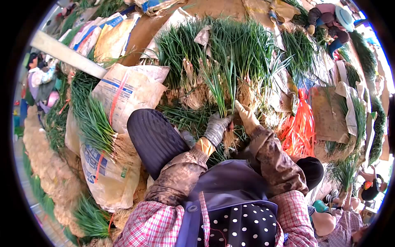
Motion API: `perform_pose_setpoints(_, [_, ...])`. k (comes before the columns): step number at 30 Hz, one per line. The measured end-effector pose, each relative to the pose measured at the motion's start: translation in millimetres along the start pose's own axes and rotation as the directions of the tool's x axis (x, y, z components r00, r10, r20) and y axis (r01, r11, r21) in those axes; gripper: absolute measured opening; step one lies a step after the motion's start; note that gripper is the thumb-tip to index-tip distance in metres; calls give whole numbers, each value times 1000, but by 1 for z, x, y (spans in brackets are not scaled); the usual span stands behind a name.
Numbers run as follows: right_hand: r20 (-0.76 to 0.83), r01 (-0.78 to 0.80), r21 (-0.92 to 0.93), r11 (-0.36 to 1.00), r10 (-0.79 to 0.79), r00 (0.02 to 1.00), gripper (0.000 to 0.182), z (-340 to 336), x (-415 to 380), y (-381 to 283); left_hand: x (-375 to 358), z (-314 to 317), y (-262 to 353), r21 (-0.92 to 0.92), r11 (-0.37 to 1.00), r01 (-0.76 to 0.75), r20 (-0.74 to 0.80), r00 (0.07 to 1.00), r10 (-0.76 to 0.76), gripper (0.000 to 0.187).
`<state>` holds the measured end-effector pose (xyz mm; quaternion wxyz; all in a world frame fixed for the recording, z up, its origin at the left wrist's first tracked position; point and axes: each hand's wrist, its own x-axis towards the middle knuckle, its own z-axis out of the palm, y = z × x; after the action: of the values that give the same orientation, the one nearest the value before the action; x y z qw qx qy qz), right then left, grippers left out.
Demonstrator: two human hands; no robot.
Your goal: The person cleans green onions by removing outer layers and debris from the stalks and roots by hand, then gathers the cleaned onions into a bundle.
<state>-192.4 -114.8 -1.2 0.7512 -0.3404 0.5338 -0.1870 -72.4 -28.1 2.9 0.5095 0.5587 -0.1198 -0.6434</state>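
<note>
My left hand point(218, 128), in a grey glove, is closed round a small bunch of spring onions point(217, 95). Its green leaves point away from me and its pale roots point(228, 139) hang below the fist. Just to the right, my right hand point(247, 118) wears a cream glove. Its fingertips pinch a spring onion stalk point(233, 88) beside the bunch. In front of both hands stands a thick row of spring onions point(242, 47) with tangled, straw-coloured roots. Loose green leaves point(185, 117) lie under and around my hands.
Orange plastic strips point(299, 129) hang in a heap at my right. A printed sack point(128, 88) and a tied bundle of spring onions point(95, 125) lie at my left. A pale pole point(68, 53) slants in. Other people point(41, 78) sit at the left, upper right and lower right.
</note>
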Motion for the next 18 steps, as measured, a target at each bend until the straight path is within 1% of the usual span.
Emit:
perform_pose_setpoints(1, [-9,46,47,998,-46,999,40,4,9,3,-4,-1,2,48,999,9,3,1000,-9,9])
perform_pose_setpoints(2, [-19,92,94,991,-91,996,36,10,13,5,-5,-3,2,83,996,17,-25,1000,-15,14])
perform_pose_setpoints(5, [-93,183,19,983,-180,979,26,19,11,13,3,-7,-5,176,982,61,-58,997,-51,20])
perform_pose_setpoints(6, [-131,244,-90,966,-254,958,23,22,7,15,1,-7,-1,169,981,91,-73,994,-80,21])
perform_pose_setpoints(7, [-198,242,-422,874,-349,916,18,22,2,14,5,-7,-8,169,983,72,-97,994,-56,21])
perform_pose_setpoints(8, [-193,288,-607,741,-489,850,16,18,3,19,13,-9,-21,169,984,52,-123,992,-32,20])
perform_pose_setpoints(9, [-155,302,-764,571,-616,772,15,15,8,27,11,-7,-19,171,985,33,-150,989,-7,19])
perform_pose_setpoints(10, [-176,225,-765,604,-532,828,15,11,14,35,10,-6,-17,216,976,43,-211,978,4,17])
perform_pose_setpoints(12, [-214,67,-762,644,-348,913,15,-1,24,45,0,-3,-14,182,982,-51,-209,974,89,18])
perform_pose_setpoints(13, [-223,64,-684,727,-292,930,15,-7,23,49,-1,-3,-13,164,981,-100,-212,968,134,18])
perform_pose_setpoints(15, [-221,41,-502,864,-174,960,17,-10,9,52,5,-5,-17,192,978,-86,-265,955,136,20])
perform_pose_setpoints(16, [-182,65,-257,964,-114,977,23,-9,7,52,7,-5,-20,205,976,-68,-291,948,127,21])
perform_pose_setpoints(17, [-146,124,-139,983,-144,979,26,-1,1,45,0,-2,-16,216,975,-44,-316,942,113,22])
perform_pose_setpoints(18, [-118,180,-15,984,-181,976,29,8,-3,35,-9,4,-6,231,972,-34,-290,952,102,27])
